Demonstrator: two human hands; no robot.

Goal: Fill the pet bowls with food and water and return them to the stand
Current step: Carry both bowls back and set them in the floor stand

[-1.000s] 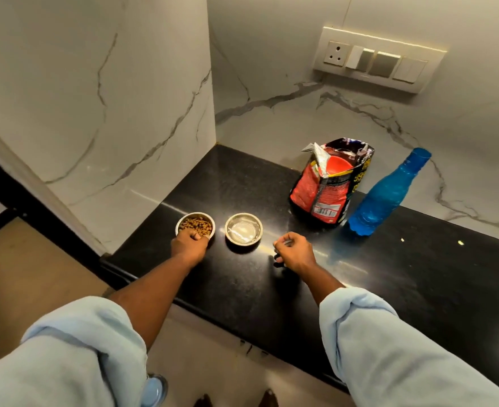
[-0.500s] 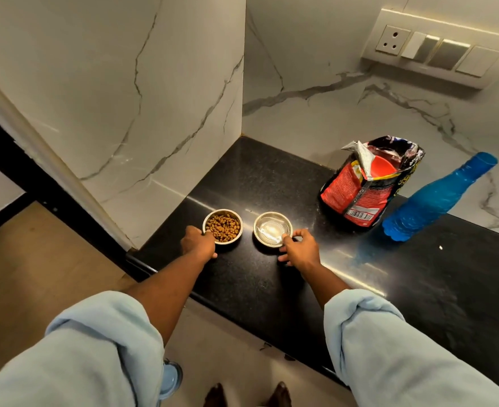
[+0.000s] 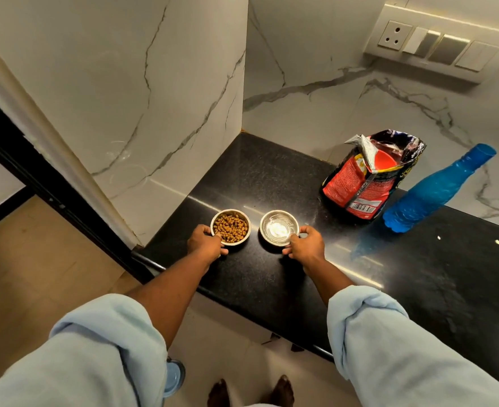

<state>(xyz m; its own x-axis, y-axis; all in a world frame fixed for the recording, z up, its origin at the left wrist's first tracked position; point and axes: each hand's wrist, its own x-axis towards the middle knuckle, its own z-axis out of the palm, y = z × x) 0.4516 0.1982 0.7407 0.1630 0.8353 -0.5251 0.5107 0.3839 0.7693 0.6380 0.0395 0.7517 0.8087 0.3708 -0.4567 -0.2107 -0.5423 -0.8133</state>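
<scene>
Two small steel bowls stand side by side on the black counter [image 3: 260, 277]. The food bowl [image 3: 231, 227] on the left is full of brown kibble; my left hand [image 3: 204, 242] grips its near-left rim. The water bowl [image 3: 279, 230] on the right holds clear water, and my right hand [image 3: 304, 245] clasps its near-right rim. Both bowls rest on the counter. No stand can be made out with certainty.
An open red pet food bag [image 3: 368, 177] with a red scoop inside stands at the back. A blue water bottle [image 3: 436, 189] is to its right, by the marble wall. A bluish object [image 3: 174, 377] lies on the floor by my feet.
My right hand moved left from the bare counter and closed on the water bowl's rim. My left hand stayed at the food bowl and now grips its rim.
</scene>
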